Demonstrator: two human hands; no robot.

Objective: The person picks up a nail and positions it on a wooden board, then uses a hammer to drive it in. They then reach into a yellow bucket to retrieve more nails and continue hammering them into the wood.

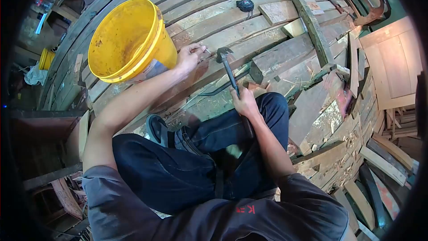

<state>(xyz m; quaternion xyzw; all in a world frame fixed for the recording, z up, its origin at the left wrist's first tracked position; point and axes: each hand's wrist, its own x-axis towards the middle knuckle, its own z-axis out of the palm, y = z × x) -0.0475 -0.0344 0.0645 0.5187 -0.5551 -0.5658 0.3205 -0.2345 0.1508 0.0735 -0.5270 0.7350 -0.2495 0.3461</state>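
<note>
My left hand (192, 57) pinches a nail (207, 51), best held upright, clear of the hammer (229, 72) my right hand (245, 101) grips.

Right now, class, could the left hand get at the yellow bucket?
Probably yes: the left hand is beside the yellow bucket, nothing visible between them, though it pinches a small thin piece.

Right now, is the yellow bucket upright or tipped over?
Upright: the yellow bucket stands with its open mouth facing up and its outer wall below.
</note>
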